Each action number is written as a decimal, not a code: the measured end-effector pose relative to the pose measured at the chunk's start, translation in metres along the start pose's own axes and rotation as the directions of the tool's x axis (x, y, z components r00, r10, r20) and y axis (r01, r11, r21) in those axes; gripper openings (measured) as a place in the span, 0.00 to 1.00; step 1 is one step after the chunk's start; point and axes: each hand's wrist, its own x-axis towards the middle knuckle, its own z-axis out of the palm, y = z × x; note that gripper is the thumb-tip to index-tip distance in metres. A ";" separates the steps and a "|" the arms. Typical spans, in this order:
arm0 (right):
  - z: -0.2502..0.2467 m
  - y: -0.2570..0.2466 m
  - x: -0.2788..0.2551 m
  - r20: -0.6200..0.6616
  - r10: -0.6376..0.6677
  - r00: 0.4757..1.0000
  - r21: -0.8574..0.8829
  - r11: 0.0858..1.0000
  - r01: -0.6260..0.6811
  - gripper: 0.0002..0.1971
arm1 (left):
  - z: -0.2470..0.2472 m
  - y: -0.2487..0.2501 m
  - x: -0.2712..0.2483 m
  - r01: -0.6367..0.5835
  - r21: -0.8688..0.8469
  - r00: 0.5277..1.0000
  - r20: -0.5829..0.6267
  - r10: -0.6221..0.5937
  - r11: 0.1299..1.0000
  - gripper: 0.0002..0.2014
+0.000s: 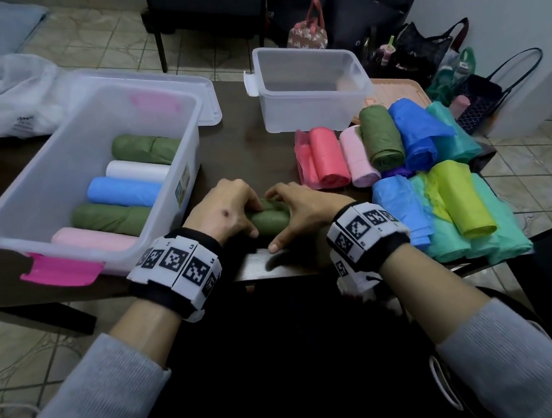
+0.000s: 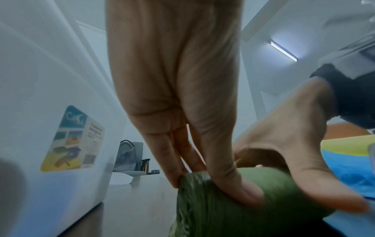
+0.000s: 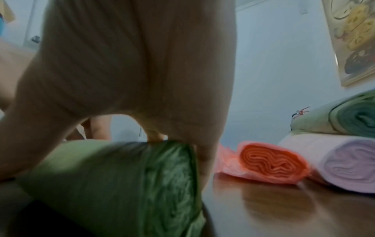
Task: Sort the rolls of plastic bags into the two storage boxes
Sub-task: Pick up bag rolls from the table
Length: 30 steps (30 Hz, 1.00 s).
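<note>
An olive green roll lies on the dark table near its front edge, between the two boxes. My left hand grips its left end, fingers over the top and thumb in front. My right hand grips its right end the same way. The large clear box with a pink latch stands at the left and holds several rolls: green, white, blue, green, pink. The small clear box at the back is empty.
Several loose rolls are heaped at the right: coral, pink, green, blue, teal and yellow. A lid lies behind the large box, and a white plastic bag sits far left. Bags stand on the floor.
</note>
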 end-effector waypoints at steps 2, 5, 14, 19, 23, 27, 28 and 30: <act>0.003 -0.004 0.006 0.026 0.015 1.000 -0.052 0.999 -0.014 0.56 | 0.000 0.000 0.000 0.001 -0.008 1.000 -0.003 -0.001 1.000 0.28; 0.011 -0.010 0.012 -0.014 0.014 1.000 -0.067 0.998 -0.015 0.51 | 0.000 0.000 -0.001 0.011 -0.011 1.000 -0.013 -0.011 1.000 0.27; 0.035 -0.006 0.000 -0.155 -0.106 0.982 -0.115 0.989 0.088 0.32 | 0.003 -0.002 -0.002 0.022 -0.027 0.999 -0.023 -0.023 0.999 0.25; 0.042 -0.004 -0.005 -0.183 -0.080 0.980 -0.036 0.997 0.074 0.28 | 0.004 0.003 -0.010 -0.014 -0.024 0.999 -0.038 0.013 1.000 0.25; 0.030 -0.007 -0.004 -0.295 -0.045 0.955 0.174 0.980 0.100 0.22 | -0.030 0.027 -0.036 -0.151 -0.153 0.935 -0.343 0.090 0.977 0.21; 0.000 -0.035 -0.012 -0.432 -0.030 0.902 0.338 0.921 0.193 0.18 | -0.085 0.011 -0.073 -0.132 -0.328 0.750 -0.650 -0.122 0.935 0.19; -0.008 -0.047 -0.013 -0.451 -0.035 0.892 0.371 0.901 0.223 0.18 | -0.095 -0.003 -0.083 -0.077 -0.350 0.689 -0.695 -0.203 0.934 0.19; -0.022 -0.072 -0.015 -0.491 -0.060 0.869 0.416 0.860 0.295 0.17 | -0.104 -0.034 -0.100 0.083 -0.375 0.564 -0.747 -0.353 0.923 0.20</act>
